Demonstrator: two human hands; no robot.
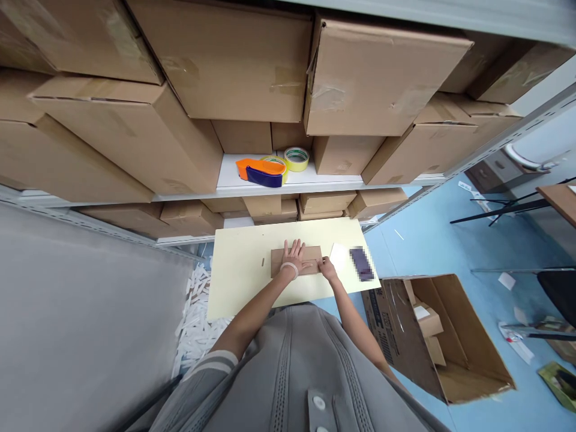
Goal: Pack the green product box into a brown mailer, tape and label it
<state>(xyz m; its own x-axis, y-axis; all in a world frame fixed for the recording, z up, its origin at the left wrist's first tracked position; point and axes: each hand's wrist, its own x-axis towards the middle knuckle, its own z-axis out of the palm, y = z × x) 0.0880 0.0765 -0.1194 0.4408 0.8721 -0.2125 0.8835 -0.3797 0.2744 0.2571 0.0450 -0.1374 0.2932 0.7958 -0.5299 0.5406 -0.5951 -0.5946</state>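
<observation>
A small flat brown cardboard piece [310,257] lies on a pale yellow table [243,270]. My left hand [294,253] rests flat on top of it with fingers spread, a pale band round the wrist. At the cardboard's right edge my right hand [327,268] is closed in a pinch. A white sheet [339,258] and a dark purple object [361,264] lie just right of the cardboard.
Shelves stacked with brown cartons [225,66] stand behind the table. An orange-and-blue tape dispenser [263,171] and a tape roll [296,158] sit on the shelf. An open carton [441,336] lies on the blue floor at right. White packing strips [195,318] lie left.
</observation>
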